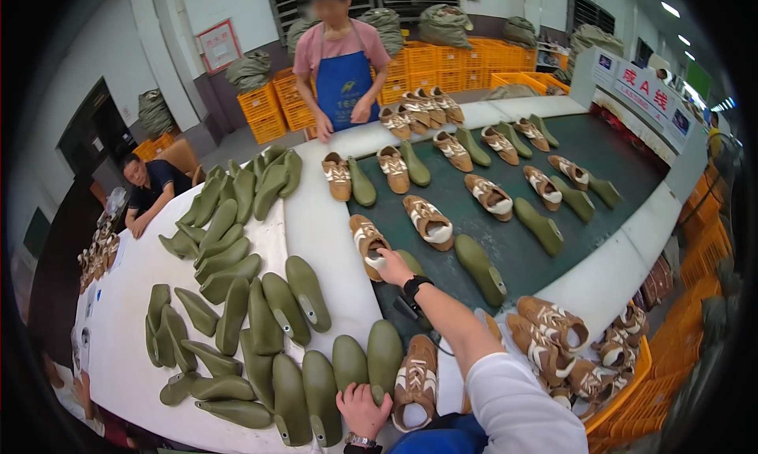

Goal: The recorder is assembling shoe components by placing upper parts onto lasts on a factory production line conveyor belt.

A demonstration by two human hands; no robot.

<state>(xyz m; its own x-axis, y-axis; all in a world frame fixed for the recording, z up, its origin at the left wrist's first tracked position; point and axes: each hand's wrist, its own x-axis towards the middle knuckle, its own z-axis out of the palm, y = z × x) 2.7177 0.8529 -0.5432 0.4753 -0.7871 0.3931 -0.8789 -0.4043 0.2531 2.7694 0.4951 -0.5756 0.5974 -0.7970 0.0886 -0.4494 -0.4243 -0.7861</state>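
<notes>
My right hand (393,268) reaches forward to the near left corner of the green belt. Its fingers close on the heel opening of a brown sneaker (367,239) with white stripes. A green shoe last (409,260) lies beside that sneaker, partly hidden by my wrist. At the table's near edge my left hand (364,410) curls its fingers over the lower end of a green shoe last (384,351). Another last (349,361) touches that hand on its left. Just to the right, a brown sneaker (416,381) lies with its opening toward me.
Many green lasts (225,253) cover the white table at left. Sneakers and lasts lie in rows on the green belt (592,150). An orange crate (632,387) heaped with sneakers stands at right. A person in a blue apron (345,83) stands across; another person (154,181) sits at left.
</notes>
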